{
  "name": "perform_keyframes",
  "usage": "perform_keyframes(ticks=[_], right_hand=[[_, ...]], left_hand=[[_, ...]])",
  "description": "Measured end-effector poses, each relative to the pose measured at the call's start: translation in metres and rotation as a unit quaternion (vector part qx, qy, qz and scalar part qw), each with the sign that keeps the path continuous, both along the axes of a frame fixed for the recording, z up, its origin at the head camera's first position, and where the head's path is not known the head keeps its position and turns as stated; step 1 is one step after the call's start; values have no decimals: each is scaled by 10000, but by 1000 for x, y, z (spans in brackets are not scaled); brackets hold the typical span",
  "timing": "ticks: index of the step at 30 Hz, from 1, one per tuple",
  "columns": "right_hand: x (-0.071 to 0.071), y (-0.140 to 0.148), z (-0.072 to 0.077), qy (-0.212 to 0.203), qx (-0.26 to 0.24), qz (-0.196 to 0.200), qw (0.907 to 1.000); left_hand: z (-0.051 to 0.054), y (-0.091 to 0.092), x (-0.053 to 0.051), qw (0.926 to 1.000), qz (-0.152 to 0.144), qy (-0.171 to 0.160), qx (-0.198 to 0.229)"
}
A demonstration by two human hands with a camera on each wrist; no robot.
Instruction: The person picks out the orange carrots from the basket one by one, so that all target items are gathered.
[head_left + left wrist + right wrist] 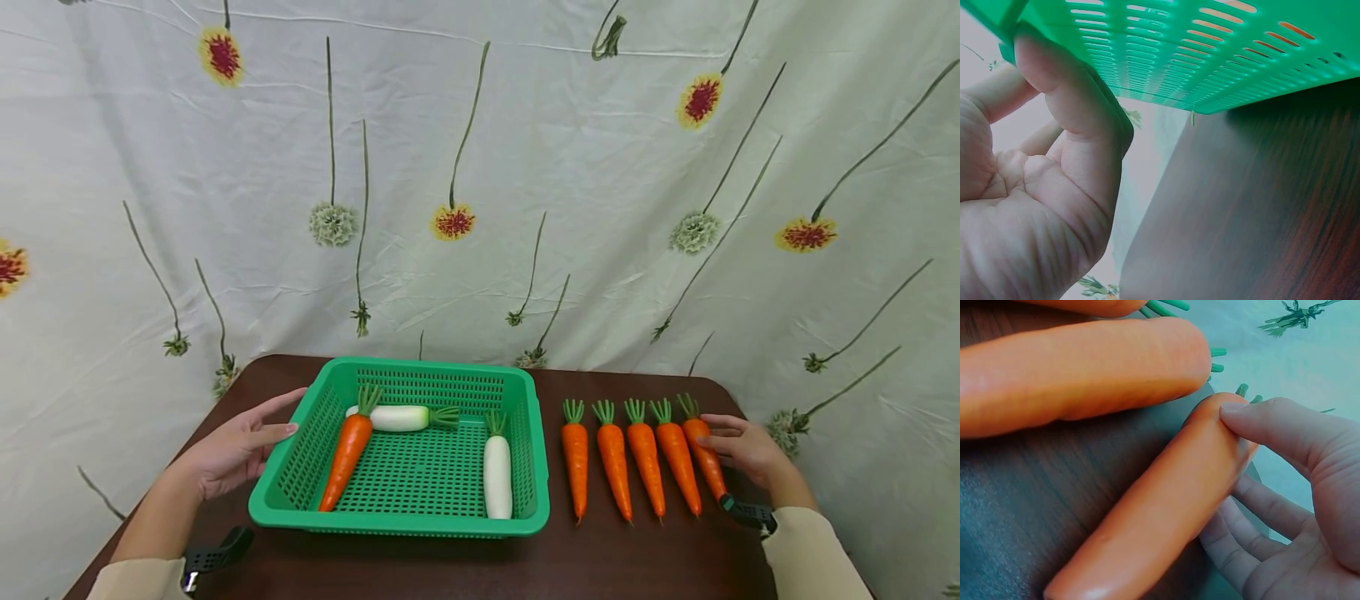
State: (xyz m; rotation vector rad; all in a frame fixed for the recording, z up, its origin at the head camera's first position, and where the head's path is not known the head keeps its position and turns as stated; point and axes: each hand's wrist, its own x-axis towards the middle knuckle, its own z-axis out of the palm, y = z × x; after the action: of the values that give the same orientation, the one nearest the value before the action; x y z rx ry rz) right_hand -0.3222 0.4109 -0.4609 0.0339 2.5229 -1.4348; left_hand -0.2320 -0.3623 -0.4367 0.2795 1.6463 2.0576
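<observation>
A green plastic basket (pixel 397 527) stands on the dark table, left of centre. My left hand (pixel 234 450) holds its left rim, thumb at the edge; the left wrist view shows the thumb (pixel 1063 87) against the green side. Inside lie one carrot (pixel 348 462) and two white radishes, one crosswise (pixel 401 418) at the back and one lengthwise (pixel 497 477) on the right. At the right end of a row of carrots, my right hand (pixel 746 448) pinches the last carrot (pixel 1154 494) near its leafy top. That carrot slants on the tabletop.
Several more carrots (pixel 642 462) lie side by side between the basket and my right hand, tops away from me. A flowered white cloth (pixel 480 167) hangs behind the table (pixel 600 562). Each wrist wears a black strap (pixel 221 550).
</observation>
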Motion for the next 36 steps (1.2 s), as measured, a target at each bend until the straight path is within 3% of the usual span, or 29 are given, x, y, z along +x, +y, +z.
perform_keyframes(ticks=[7, 13, 17, 26, 36], right_hand=[[1, -4, 2, 77, 212, -154, 9996], [4, -10, 7, 471, 575, -196, 9970], [5, -19, 12, 835, 997, -346, 9909], [8, -50, 18, 1785, 1437, -711, 9708], [14, -78, 27, 2148, 1307, -724, 9652]], left_hand=[[0, -1, -1, 10000, -44, 14, 53], [1, -1, -2, 10000, -45, 15, -17], [2, -1, -1, 9999, -25, 2, -97], [1, -1, -2, 9999, -61, 4, -85], [-2, -3, -2, 9999, -108, 30, -116]])
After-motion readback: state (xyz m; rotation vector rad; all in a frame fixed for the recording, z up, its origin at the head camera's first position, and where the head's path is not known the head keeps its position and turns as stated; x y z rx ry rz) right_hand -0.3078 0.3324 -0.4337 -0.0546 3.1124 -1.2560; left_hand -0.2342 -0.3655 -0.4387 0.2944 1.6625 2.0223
